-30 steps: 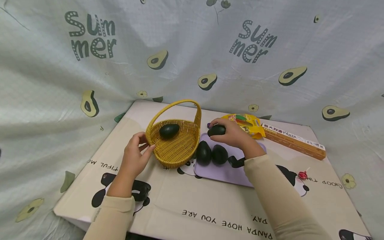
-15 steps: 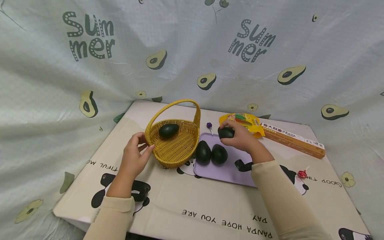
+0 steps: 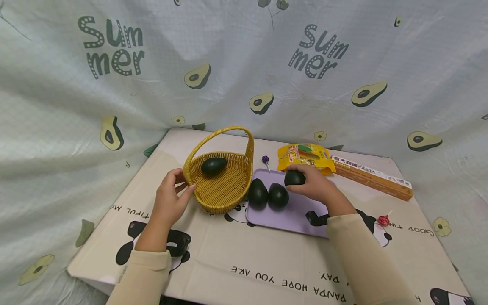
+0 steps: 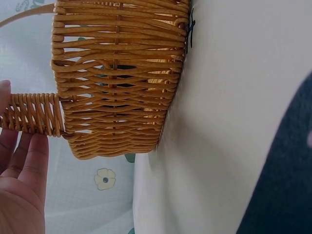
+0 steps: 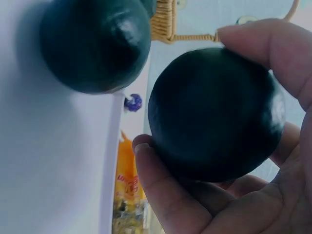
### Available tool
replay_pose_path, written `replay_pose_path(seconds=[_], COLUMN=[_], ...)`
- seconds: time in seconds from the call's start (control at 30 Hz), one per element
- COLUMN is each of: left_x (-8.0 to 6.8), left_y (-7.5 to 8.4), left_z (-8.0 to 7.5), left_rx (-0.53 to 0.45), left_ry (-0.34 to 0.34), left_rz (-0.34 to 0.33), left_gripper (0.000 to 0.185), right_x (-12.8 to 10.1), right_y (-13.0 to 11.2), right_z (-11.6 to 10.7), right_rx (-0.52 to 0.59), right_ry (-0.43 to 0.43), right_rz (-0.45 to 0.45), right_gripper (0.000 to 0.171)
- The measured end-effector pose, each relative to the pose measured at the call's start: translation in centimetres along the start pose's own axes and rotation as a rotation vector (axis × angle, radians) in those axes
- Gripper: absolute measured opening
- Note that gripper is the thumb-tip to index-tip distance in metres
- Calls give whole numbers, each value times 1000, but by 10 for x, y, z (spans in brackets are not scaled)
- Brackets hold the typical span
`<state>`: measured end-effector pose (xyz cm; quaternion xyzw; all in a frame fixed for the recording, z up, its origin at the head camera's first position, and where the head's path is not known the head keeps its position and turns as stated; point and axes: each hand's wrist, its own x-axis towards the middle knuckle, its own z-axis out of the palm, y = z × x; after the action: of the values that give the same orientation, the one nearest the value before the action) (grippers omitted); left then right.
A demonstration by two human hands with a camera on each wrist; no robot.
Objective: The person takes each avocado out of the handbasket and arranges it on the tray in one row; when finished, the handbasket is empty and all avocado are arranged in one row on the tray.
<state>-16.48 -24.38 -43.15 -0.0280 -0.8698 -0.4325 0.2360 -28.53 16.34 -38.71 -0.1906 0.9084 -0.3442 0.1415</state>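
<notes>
Nearest the camera, 2 cream sleeves run forward over the panda-print tablecloth (image 3: 236,250). Left of the lilac tray (image 3: 293,214), the left hand (image 3: 169,201) grips the woven basket (image 3: 225,186): its thumb lies on the near left rim and its fingers curl round the rim where the flat handle joins, as the left wrist view shows (image 4: 22,161). Over the tray's far right part, the right hand (image 3: 316,184) holds a dark avocado (image 3: 295,178), thumb on 1 side and fingertips on the other, curled closely round it. In the right wrist view this avocado (image 5: 214,114) looks nearly round, so its long axis seems to run toward that camera; which end points forward I cannot tell. On the tray's left part, just left of the held fruit, 2 more avocados stand touching side by side, the left one (image 3: 258,194) with its narrow end up and away, long axis pointing to the far side of the table, the right one (image 3: 278,195) rounder. Inside the basket, farther left of the tray, a 4th avocado (image 3: 213,166) lies with its long axis across the basket, left to right. Beyond the tray's far edge sit a purple lollipop (image 3: 265,160), a yellow snack bag (image 3: 305,156) and, to the right, a long pasta box (image 3: 371,177). Right of the tray lies a red lollipop (image 3: 384,220).
</notes>
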Motion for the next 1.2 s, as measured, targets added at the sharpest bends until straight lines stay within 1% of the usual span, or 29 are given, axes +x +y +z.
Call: replay_pose_path(seconds=[0.13, 0.3, 0.47, 0.57, 0.8, 1.2], left_x=[1, 1, 1, 2, 1, 1], left_y=[0, 0, 0, -1, -1, 1], left_z=[1, 1, 1, 1, 2, 2], left_rx=[-1, 2, 1, -4, -7, 11], left_ry=[-2, 1, 2, 4, 15, 14], left_rz=[-15, -6, -1, 1, 17, 5], left_gripper=[47, 47, 47, 47, 48, 49], right_x=[-5, -9, -12, -15, -24, -30], right_y=[7, 16, 22, 25, 33, 43], right_z=[2, 7, 11, 12, 19, 35], right_rx=[10, 25, 35, 21, -9, -20], right_ry=[19, 33, 44, 54, 54, 73], right_rz=[59, 104, 89, 79, 111, 148], right_gripper=[63, 65, 62, 63, 80, 82])
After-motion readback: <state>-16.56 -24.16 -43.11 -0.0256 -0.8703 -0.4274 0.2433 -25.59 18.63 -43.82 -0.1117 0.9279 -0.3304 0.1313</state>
